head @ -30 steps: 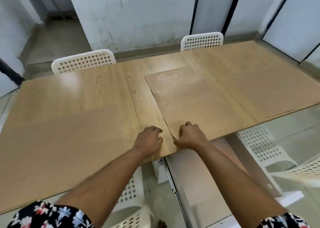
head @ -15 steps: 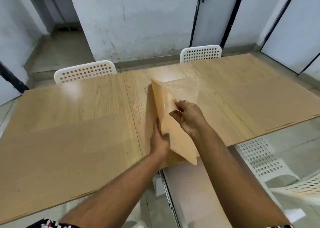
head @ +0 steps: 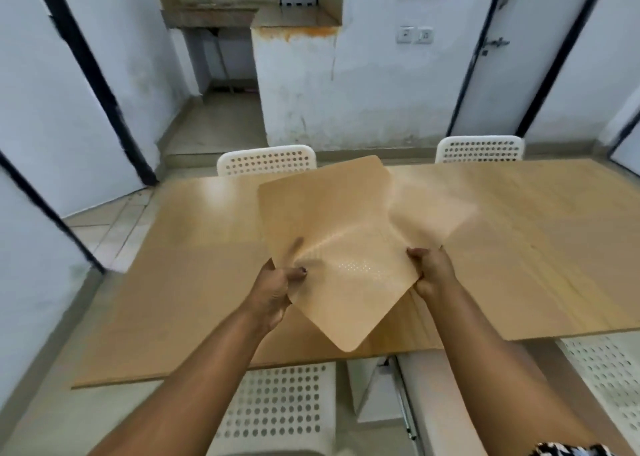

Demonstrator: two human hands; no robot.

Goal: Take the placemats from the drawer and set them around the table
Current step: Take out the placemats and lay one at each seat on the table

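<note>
A tan, dimpled placemat is lifted off the wooden table and held tilted above its middle. My left hand pinches its left edge, thumb on top. My right hand grips its right edge. A second placemat shows behind and to the right of the first, blurred; I cannot tell whether it rests on the table or hangs from my right hand. The drawer is out of view.
White perforated chairs stand at the far side and under the near edge. A white table leg is below the near edge. A doorway and white walls lie beyond.
The placemat lay flat under both fists, was then lifted and folded upright, and is now spread between both hands above the table. The view has tilted upward.
</note>
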